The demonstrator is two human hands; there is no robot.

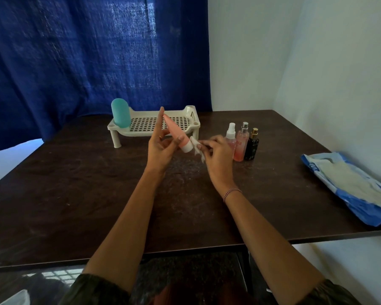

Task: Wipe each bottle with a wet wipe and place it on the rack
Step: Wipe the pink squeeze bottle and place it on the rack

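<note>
My left hand [161,146] holds a pink tube-shaped bottle [174,130] with a white cap, tilted with the cap pointing down and right, above the middle of the dark table [97,194]. My right hand [216,150] pinches a white wet wipe [197,148] right against the bottle's cap. Behind my hands stands a cream perforated rack [180,122] on short legs, and a teal bottle [120,113] stands upright on its left end. Three spray bottles stand to the right of my hands: a clear pink one [231,135], a taller pink one [241,146] and a black one [252,146].
An open blue pack of wet wipes [352,186] lies near the table's right edge. A blue curtain [86,58] hangs behind the table and a white wall stands at the right. The table's front edge is close to my body.
</note>
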